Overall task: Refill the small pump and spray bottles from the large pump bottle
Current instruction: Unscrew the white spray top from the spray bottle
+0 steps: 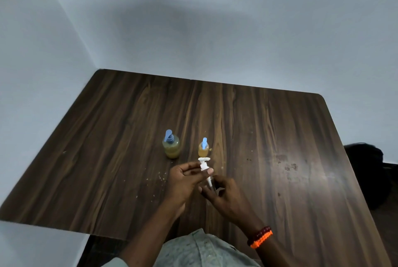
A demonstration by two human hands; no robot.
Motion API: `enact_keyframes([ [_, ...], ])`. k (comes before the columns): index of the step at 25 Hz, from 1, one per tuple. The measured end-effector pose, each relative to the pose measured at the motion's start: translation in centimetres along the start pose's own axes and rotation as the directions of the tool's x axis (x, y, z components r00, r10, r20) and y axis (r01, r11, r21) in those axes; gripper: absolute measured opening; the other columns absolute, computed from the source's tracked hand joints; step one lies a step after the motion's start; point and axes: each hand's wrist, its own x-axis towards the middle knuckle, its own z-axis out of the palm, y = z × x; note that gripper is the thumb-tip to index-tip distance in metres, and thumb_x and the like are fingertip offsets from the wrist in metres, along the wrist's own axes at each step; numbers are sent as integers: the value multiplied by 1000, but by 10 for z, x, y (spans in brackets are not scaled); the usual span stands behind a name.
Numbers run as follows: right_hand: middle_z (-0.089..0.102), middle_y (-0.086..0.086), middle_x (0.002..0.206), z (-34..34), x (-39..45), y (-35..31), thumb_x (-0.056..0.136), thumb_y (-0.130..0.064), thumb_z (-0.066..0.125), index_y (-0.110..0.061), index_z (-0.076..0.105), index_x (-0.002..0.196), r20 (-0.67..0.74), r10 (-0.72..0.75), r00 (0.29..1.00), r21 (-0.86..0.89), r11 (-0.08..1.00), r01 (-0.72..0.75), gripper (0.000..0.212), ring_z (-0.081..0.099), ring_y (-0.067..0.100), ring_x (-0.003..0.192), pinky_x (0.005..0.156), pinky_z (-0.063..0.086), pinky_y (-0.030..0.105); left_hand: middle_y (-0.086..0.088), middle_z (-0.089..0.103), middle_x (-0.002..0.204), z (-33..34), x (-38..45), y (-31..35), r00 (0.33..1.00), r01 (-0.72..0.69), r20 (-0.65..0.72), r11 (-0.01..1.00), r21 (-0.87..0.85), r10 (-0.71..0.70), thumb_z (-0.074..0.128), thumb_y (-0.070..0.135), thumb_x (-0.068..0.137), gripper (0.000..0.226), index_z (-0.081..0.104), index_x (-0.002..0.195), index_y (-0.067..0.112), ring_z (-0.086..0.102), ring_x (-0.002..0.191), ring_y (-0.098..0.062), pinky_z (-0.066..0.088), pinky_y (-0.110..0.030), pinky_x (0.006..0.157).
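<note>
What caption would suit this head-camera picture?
Two hands hold a white pump head over a wooden table, near two blue-topped bottles.

Dark wood-grain tabletop (269, 137) with rounded far corners, set into a corner between pale walls. Near the middle, two small clear bottles standing upright and just apart: a rounder pump bottle (171, 148) on the left with a blue pump head and yellowish liquid, and a slimmer spray bottle (203, 149) on the right with a blue top and amber liquid. Pale crumbs (161, 177) scattered in front of the left bottle. Dull smudged patches (289, 166) toward the right side, under a soft glare.
</note>
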Motion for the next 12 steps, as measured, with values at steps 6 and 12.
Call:
enact_keyframes([
  [6,73,1,85,3,5,-12,95,-46,67,-18,74,98,-10,-16,1000,-107,994,15,29,67,17,72,66,54,43,-5,83,85,3,4,0,989,-84,-119,995,56,90,98,30,66,31,80,88,20,81,75,-13,61,-21,60],
  [12,70,4,87,1,-1,-3,92,-51,70,-18,71,93,81,10,997,-93,996,-3,33,65,19,77,68,53,39,-11,83,94,-37,15,6,970,-18,-241,980,-200,-32,91,27,70,41,79,104,8,80,85,-21,65,-38,82],
])
